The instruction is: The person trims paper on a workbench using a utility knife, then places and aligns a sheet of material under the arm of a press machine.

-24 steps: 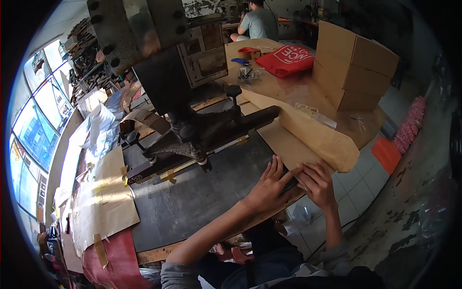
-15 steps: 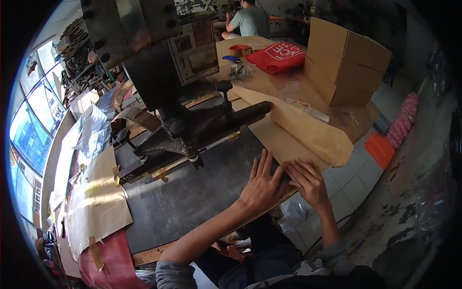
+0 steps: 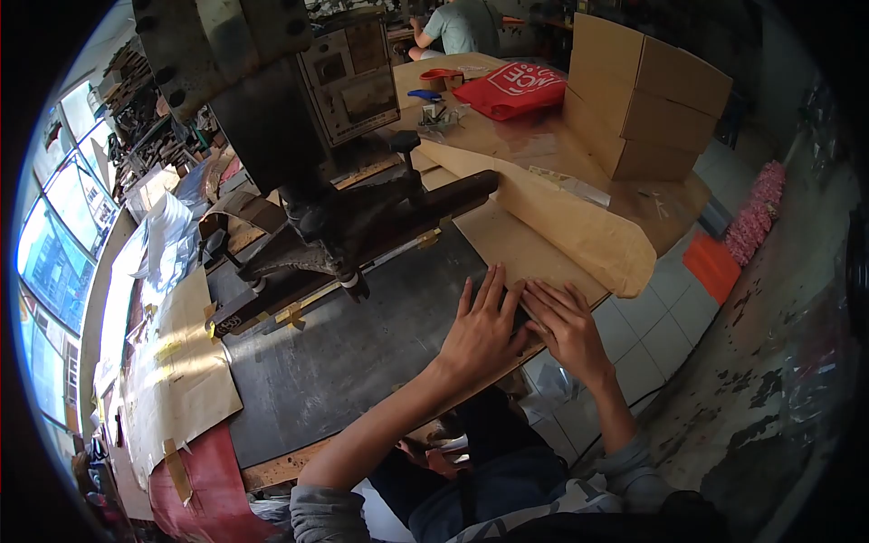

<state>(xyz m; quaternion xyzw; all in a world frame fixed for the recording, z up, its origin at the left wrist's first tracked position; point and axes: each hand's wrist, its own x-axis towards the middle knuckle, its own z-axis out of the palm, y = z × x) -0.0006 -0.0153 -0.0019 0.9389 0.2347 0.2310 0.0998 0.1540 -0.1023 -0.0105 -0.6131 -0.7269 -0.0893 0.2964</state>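
Observation:
My left hand (image 3: pixel 482 333) lies with its fingers stretched out, at the seam between the dark flat plate (image 3: pixel 339 357) and a tan board (image 3: pixel 511 242). Close beside it, my right hand (image 3: pixel 566 328) rests with extended fingers on the near edge of the tan board, the two thumbs' sides almost meeting. Neither hand shows anything in its grasp; whatever lies under the palms is hidden. A folded sheet of brown paper (image 3: pixel 579 226) stretches along the board's far side, just beyond my fingertips.
A heavy press head with a dark crossbar (image 3: pixel 362 249) stands over the plate. Cardboard boxes (image 3: pixel 643 100), a red bag (image 3: pixel 511 89) and a blue item (image 3: pixel 424 94) are on the table behind. Brown paper (image 3: pixel 186 366) covers the left side. A person (image 3: pixel 462 27) sits in the background.
The whole view has shifted slightly, so the scene sits a little higher and further left. My hands stay at the board's near edge, the right fingers somewhat more spread.

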